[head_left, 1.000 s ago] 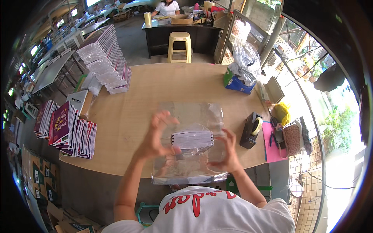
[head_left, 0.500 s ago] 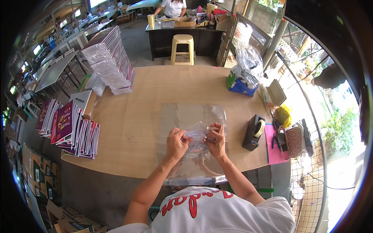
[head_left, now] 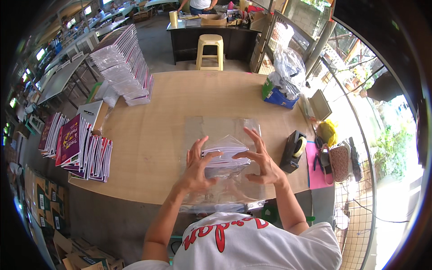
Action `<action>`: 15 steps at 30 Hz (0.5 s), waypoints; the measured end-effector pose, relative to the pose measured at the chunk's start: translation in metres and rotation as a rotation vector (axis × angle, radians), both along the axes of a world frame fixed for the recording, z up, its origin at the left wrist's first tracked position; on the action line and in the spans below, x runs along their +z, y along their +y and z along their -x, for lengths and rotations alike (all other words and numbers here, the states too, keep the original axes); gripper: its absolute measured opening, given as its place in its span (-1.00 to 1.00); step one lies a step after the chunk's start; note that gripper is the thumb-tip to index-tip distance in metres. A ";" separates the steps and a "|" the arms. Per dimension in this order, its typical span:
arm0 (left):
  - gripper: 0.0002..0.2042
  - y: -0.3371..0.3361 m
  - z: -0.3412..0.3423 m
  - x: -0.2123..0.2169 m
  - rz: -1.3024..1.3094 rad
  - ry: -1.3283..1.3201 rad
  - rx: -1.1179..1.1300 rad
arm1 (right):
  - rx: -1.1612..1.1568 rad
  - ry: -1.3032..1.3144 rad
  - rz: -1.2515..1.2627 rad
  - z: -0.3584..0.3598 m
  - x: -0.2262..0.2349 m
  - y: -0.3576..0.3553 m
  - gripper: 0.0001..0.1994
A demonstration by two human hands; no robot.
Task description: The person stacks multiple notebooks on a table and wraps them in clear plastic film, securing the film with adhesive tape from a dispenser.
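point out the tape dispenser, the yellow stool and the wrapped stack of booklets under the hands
tape dispenser [head_left: 293, 152], head view, on its black body
yellow stool [head_left: 210, 42], head view, on its seat
wrapped stack of booklets [head_left: 226, 153], head view, on its top between the hands

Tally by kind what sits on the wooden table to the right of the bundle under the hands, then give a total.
Tape dispenser: 1
Blue box stuffed with clear bags: 1
Pink sheet: 1
Brown woven pouch: 1
Yellow item, kind unclear: 1
Total: 5
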State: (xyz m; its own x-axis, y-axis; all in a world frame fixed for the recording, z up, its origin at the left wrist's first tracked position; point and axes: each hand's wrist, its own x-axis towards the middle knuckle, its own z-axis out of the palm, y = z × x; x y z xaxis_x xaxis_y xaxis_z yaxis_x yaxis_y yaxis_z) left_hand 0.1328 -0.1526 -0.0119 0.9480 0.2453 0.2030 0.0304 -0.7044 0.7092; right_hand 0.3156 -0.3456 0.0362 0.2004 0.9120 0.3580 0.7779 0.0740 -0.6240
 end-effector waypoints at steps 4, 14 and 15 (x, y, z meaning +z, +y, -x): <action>-0.27 -0.003 -0.006 -0.005 -0.095 0.046 -0.021 | -0.081 -0.196 -0.002 0.011 -0.037 0.017 -0.68; -0.39 -0.026 -0.011 -0.017 -0.098 -0.004 0.101 | -0.069 0.016 -0.246 0.023 0.003 0.023 -0.80; -0.41 -0.023 -0.017 -0.028 -0.177 -0.147 0.135 | -0.130 0.223 -0.388 0.025 0.016 0.021 -0.84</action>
